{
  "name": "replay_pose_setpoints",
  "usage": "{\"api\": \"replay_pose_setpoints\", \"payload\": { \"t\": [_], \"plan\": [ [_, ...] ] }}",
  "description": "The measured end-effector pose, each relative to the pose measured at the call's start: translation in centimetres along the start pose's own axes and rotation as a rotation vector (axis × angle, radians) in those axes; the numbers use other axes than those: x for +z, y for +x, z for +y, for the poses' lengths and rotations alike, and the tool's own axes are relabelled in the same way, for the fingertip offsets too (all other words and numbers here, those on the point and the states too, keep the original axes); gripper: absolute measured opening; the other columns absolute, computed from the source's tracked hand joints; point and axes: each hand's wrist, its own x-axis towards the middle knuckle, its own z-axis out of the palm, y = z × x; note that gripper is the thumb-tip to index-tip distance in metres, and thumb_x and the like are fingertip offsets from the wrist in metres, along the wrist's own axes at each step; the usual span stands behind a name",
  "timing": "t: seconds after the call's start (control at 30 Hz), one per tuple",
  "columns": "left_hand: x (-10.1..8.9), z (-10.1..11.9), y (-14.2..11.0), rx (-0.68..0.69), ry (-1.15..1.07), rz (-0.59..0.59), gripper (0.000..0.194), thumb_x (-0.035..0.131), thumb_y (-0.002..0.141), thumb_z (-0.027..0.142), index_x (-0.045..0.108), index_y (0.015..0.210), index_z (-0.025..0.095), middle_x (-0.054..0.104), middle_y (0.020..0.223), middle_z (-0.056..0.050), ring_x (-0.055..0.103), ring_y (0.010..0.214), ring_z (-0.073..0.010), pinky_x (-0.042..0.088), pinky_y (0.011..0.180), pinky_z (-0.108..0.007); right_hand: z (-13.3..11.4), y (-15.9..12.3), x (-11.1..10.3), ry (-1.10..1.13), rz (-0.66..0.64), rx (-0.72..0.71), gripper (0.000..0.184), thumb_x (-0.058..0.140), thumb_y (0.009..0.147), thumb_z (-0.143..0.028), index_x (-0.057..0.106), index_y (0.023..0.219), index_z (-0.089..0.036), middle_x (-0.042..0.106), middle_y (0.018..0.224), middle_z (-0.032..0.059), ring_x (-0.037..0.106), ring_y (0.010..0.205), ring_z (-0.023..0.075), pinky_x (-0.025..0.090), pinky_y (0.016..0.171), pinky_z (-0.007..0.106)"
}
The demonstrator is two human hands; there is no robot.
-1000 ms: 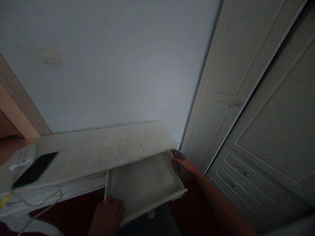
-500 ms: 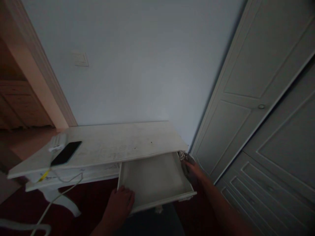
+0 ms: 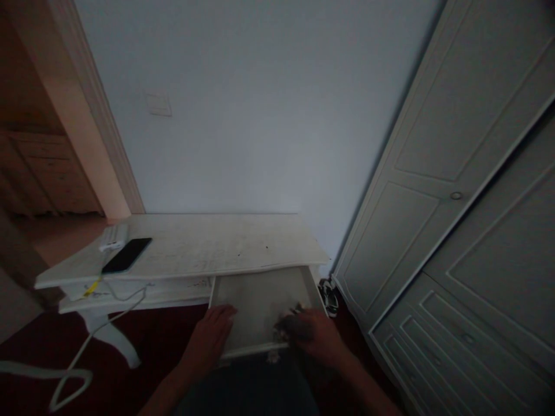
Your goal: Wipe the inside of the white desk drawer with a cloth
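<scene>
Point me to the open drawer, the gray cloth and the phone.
Open drawer (image 3: 249,315): head view, on the bare floor inside it.
Gray cloth (image 3: 299,328): head view, on the blurred bunched part showing at the right hand (image 3: 319,334).
Phone (image 3: 127,255): head view, mid dark face.

Dim light, motion-blurred right hand (image 3: 319,336)

One cloth (image 3: 299,328), one pulled-out drawer (image 3: 249,294)

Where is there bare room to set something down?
Widest: the white tabletop, from the phone to the right edge, against the wall. The open drawer is bare toward its back. Crowded: the tabletop's left end, with phone and white device; the drawer's front, with left hand, right hand and grey cloth.
</scene>
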Motion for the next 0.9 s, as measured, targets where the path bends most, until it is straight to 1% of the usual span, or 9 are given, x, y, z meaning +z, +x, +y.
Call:
{"api": "replay_pose_setpoints", "payload": {
  "t": [0.07,0.17,0.27,0.33,0.4,0.6,0.7,0.8,0.9],
  "plan": [
    [0.4,-0.8,0.0,-0.125,-0.182,0.171,0.059,0.026,0.106,0.059,0.069,0.133,0.029,0.068,0.138,-0.007,0.060,0.129,-0.0252,0.047,0.116,-0.050,-4.7,1.2,5.8,-0.114,-0.146,-0.181,0.037,0.076,0.076,-0.043,0.078,0.110,-0.029,0.078,0.107,0.0078,0.072,0.097,0.0296,0.055,0.086,0.039],
    [0.1,-1.5,-1.7,-0.284,-0.451,0.321,0.077,0.025,0.098,0.076,0.069,0.132,0.023,0.071,0.134,-0.011,0.064,0.127,-0.0306,0.050,0.115,-0.052,-11.5,2.9,13.5,-0.197,-0.201,-0.339,0.058,0.082,0.069,-0.050,0.072,0.121,-0.027,0.075,0.114,0.0096,0.069,0.100,0.0317,0.055,0.088,0.043],
    [-1.2,-1.4,-5.2,-0.339,-0.645,0.345,0.076,0.031,0.098,0.076,0.061,0.143,0.022,0.066,0.145,-0.011,0.062,0.134,-0.0316,0.048,0.118,-0.051,-15.5,3.6,16.9,-0.287,-0.186,-0.348,0.070,0.089,0.063,-0.047,0.068,0.125,-0.023,0.073,0.118,0.0135,0.067,0.103,0.0347,0.053,0.092,0.049],
    [-2.2,-1.0,-7.3,-0.370,-0.639,0.304,0.067,0.039,0.100,0.070,0.058,0.147,0.026,0.062,0.152,-0.008,0.058,0.140,-0.0305,0.043,0.122,-0.052,-15.3,3.4,16.3,-0.297,-0.212,-0.392,0.073,0.088,0.064,-0.048,0.066,0.129,-0.023,0.072,0.120,0.0138,0.065,0.106,0.0348,0.053,0.094,0.049],
    [-2.5,-0.6,-8.3,-0.370,-0.563,0.247,0.060,0.045,0.101,0.064,0.056,0.149,0.031,0.059,0.155,-0.005,0.054,0.144,-0.0289,0.040,0.124,-0.053,-13.0,2.7,13.8,-0.251,-0.267,-0.467,0.070,0.085,0.070,-0.051,0.064,0.133,-0.027,0.071,0.122,0.0107,0.064,0.109,0.0321,0.052,0.093,0.043],
    [0.7,-1.2,-6.3,-0.151,-0.220,0.259,0.049,0.048,0.102,0.052,0.061,0.146,0.035,0.042,0.168,-0.004,0.045,0.151,-0.0307,0.040,0.122,-0.059,0.5,-1.3,2.6,-0.316,-0.187,-0.288,0.069,0.080,0.075,-0.041,0.063,0.142,-0.034,0.067,0.135,0.0107,0.062,0.121,0.0337,0.050,0.101,0.044],
    [2.1,-2.7,-5.8,-0.047,-0.070,0.216,0.038,0.049,0.102,0.050,0.077,0.125,0.035,0.024,0.176,0.000,0.042,0.152,-0.0342,0.047,0.118,-0.057,5.7,-4.2,-0.5,-0.395,0.019,-0.169,0.069,0.076,0.075,-0.032,0.064,0.143,-0.030,0.063,0.139,0.0152,0.061,0.124,0.0348,0.052,0.099,0.044],
    [2.3,-3.9,-5.6,0.062,0.108,0.174,0.033,0.061,0.097,0.052,0.079,0.120,0.039,0.023,0.176,0.001,0.048,0.147,-0.0369,0.052,0.112,-0.056,6.3,-5.8,1.5,-0.434,0.209,-0.165,0.059,0.073,0.078,-0.031,0.067,0.137,-0.027,0.064,0.132,0.0167,0.064,0.117,0.0340,0.056,0.091,0.041],
    [1.6,-3.7,-4.2,0.103,0.289,0.194,0.040,0.064,0.096,0.040,0.070,0.135,0.043,0.030,0.174,-0.001,0.041,0.151,-0.0384,0.040,0.119,-0.062,2.1,-5.1,8.7,-0.422,0.333,-0.352,0.048,0.072,0.083,-0.041,0.069,0.129,-0.028,0.068,0.120,0.0146,0.066,0.105,0.0332,0.057,0.081,0.041]
  ]
}}
